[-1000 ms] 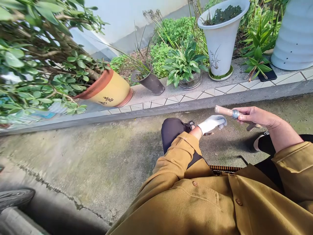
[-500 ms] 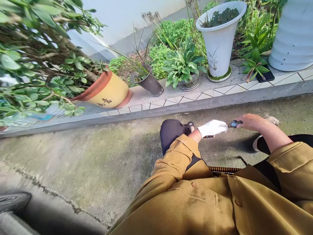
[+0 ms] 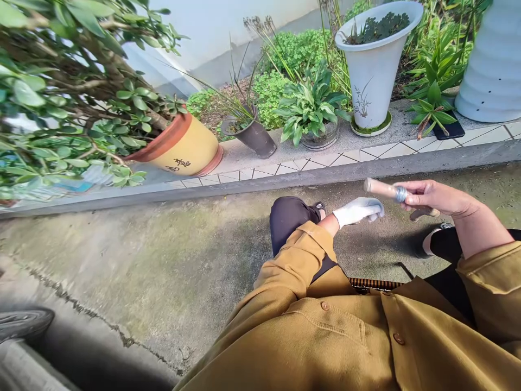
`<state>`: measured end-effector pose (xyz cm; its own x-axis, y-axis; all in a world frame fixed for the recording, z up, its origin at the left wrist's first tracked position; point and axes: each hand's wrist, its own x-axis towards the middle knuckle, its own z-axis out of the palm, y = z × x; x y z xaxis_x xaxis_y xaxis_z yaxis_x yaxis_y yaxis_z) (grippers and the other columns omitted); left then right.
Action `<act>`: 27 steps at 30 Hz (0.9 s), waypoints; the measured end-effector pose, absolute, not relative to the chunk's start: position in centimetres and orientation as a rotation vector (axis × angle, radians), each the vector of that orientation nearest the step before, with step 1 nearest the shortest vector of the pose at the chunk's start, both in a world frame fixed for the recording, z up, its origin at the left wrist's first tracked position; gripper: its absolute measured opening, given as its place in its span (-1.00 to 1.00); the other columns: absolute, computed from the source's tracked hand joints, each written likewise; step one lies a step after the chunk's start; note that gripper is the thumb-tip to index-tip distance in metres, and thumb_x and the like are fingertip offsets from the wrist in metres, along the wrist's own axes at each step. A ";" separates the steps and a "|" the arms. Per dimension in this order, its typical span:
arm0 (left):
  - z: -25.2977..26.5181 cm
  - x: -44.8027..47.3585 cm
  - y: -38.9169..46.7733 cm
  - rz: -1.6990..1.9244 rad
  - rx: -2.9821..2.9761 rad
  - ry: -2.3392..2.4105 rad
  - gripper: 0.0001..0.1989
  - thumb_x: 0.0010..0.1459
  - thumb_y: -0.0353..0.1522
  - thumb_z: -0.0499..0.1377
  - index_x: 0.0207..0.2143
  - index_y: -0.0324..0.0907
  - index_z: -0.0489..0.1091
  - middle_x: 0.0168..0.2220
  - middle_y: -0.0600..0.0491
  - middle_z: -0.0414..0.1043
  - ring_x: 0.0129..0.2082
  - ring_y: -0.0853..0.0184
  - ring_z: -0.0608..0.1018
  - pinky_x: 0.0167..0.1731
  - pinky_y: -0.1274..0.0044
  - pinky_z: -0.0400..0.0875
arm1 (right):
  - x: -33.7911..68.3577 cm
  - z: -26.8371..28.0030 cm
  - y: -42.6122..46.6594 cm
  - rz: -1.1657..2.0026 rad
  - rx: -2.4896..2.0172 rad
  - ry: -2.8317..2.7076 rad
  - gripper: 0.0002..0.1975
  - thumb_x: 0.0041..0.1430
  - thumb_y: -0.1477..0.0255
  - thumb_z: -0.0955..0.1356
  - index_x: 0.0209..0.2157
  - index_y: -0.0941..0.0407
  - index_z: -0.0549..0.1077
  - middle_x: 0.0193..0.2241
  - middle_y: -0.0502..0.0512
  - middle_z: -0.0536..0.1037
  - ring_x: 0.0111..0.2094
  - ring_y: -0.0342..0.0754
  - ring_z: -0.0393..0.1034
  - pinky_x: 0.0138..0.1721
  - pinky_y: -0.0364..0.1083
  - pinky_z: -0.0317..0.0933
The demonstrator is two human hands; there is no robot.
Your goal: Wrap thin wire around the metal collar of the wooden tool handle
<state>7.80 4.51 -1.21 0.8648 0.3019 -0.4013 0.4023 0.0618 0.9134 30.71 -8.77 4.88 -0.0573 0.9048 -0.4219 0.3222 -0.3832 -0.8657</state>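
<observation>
My right hand (image 3: 435, 198) is bare and closed around a pale wooden rod (image 3: 380, 188). Shiny wire (image 3: 401, 194) is wound about the rod beside my thumb, and its blunt pale end points left. Beneath my right fingers a brownish, rounded piece (image 3: 424, 214) shows; whether it belongs to the rod I cannot tell. My left hand (image 3: 360, 210), in a white glove with greyish fingertips, is just left of and below the rod, apart from it. Its fingers are loosely bent, with nothing visible in them.
Along a tiled ledge (image 3: 345, 157) stand a yellow pot (image 3: 183, 146), a dark tilted pot (image 3: 258, 140), a clear bowl with a leafy plant (image 3: 319, 138) and a tall white planter (image 3: 370, 81). A phone (image 3: 450, 130) lies there too. Concrete floor (image 3: 163, 271) spreads to the left.
My left hand has let go of the end near the wire-wound part. My right hand has turned, so the pale wooden end now points left. The view shifts slightly.
</observation>
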 end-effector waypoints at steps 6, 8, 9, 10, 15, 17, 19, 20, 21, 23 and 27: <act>-0.9 7.3 4.4 -0.214 1.638 0.471 -0.72 0.30 -0.17 0.19 -0.28 -0.18 0.55 -0.49 0.01 0.46 -0.47 0.38 0.44 -0.39 0.54 0.35 | 31.3 1.8 -7.7 0.974 -2.233 -1.455 -0.41 0.18 0.12 0.38 0.21 0.00 0.53 -0.19 0.16 0.68 -0.16 0.23 0.52 -0.13 0.08 0.35; -0.8 7.3 4.5 -0.237 1.675 0.433 -0.73 0.28 -0.19 0.19 -0.30 -0.21 0.54 -0.50 0.03 0.44 -0.50 0.41 0.41 -0.41 0.55 0.34 | 31.0 1.4 -7.4 0.951 -2.325 -1.579 -0.47 0.20 0.17 0.36 0.18 -0.02 0.55 -0.14 0.18 0.68 -0.12 0.24 0.53 -0.11 0.06 0.32; -0.7 7.3 4.5 -0.242 1.688 0.410 -0.74 0.27 -0.21 0.20 -0.32 -0.22 0.53 -0.50 0.05 0.43 -0.50 0.42 0.40 -0.41 0.56 0.33 | 30.7 1.4 -7.3 0.964 -2.363 -1.639 -0.49 0.22 0.18 0.34 0.18 -0.03 0.55 -0.12 0.19 0.68 -0.11 0.24 0.54 -0.11 0.06 0.32; -0.7 7.4 4.5 -0.249 1.700 0.389 -0.76 0.26 -0.23 0.20 -0.33 -0.23 0.52 -0.48 0.06 0.43 -0.50 0.43 0.39 -0.41 0.57 0.31 | 30.4 1.3 -7.2 0.984 -2.402 -1.694 -0.49 0.23 0.19 0.34 0.17 -0.03 0.55 -0.11 0.21 0.68 -0.11 0.24 0.54 -0.13 0.06 0.32; 0.0 7.6 4.3 -0.300 1.771 0.390 -0.82 0.23 -0.31 0.18 -0.34 -0.24 0.50 -0.48 0.12 0.39 -0.48 0.44 0.36 -0.38 0.58 0.26 | 28.7 1.8 -7.1 1.213 -2.316 -1.924 -0.60 0.10 0.32 0.39 -0.02 -0.03 0.66 -0.23 0.18 0.69 -0.18 0.20 0.56 -0.17 0.04 0.32; 0.1 7.5 4.4 -0.293 1.763 0.403 -0.84 0.20 -0.33 0.21 -0.35 -0.25 0.50 -0.43 0.09 0.44 -0.43 0.42 0.39 -0.32 0.56 0.29 | 28.2 2.4 -7.4 1.434 -2.137 -1.959 -0.70 0.04 0.34 0.41 -0.18 -0.06 0.70 -0.35 0.11 0.68 -0.29 0.13 0.56 -0.23 0.02 0.33; 0.0 7.3 4.7 -0.278 1.742 0.410 -0.85 0.18 -0.33 0.23 -0.35 -0.27 0.50 -0.40 0.06 0.47 -0.40 0.41 0.40 -0.29 0.56 0.31 | 28.2 3.3 -7.7 1.717 -1.895 -1.911 -0.74 0.02 0.31 0.42 -0.24 -0.07 0.71 -0.43 0.06 0.64 -0.38 0.08 0.52 -0.27 0.00 0.33; -0.2 7.3 4.9 -0.275 1.736 0.411 -0.84 0.18 -0.33 0.23 -0.33 -0.27 0.49 -0.39 0.06 0.47 -0.40 0.41 0.40 -0.29 0.56 0.31 | 28.4 3.9 -7.9 1.837 -1.764 -1.862 -0.71 0.02 0.28 0.43 -0.20 -0.07 0.71 -0.43 0.04 0.64 -0.38 0.07 0.51 -0.28 0.00 0.33; -0.5 7.3 5.2 -0.266 1.728 0.407 -0.83 0.20 -0.32 0.22 -0.31 -0.27 0.48 -0.39 0.07 0.46 -0.41 0.42 0.40 -0.30 0.56 0.31 | 28.8 4.5 -8.1 1.904 -1.656 -1.811 -0.64 0.03 0.24 0.44 -0.11 -0.07 0.70 -0.39 0.03 0.65 -0.36 0.07 0.52 -0.26 0.00 0.34; -1.1 7.4 5.6 -0.182 1.681 0.408 -0.83 0.23 -0.32 0.18 -0.28 -0.27 0.47 -0.39 0.08 0.44 -0.42 0.44 0.40 -0.31 0.57 0.32 | 29.9 5.5 -8.4 1.846 -1.570 -1.732 -0.47 0.05 0.13 0.46 0.07 -0.08 0.64 -0.25 0.02 0.67 -0.24 0.10 0.53 -0.18 0.00 0.36; -1.8 7.7 6.0 0.028 1.529 0.425 -0.80 0.26 -0.29 0.17 -0.29 -0.28 0.44 -0.47 0.10 0.37 -0.46 0.45 0.40 -0.33 0.58 0.31 | 31.9 6.3 -9.0 1.468 -1.716 -1.543 -0.25 -0.02 -0.10 0.48 0.18 -0.06 0.56 -0.13 0.07 0.66 -0.16 0.18 0.51 -0.21 0.02 0.37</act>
<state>7.68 5.97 -1.80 0.9267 0.2798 -0.2510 0.2450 0.0568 0.9679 31.92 -8.98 6.27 -0.1631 0.8915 -0.4227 0.4667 -0.3077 -0.8291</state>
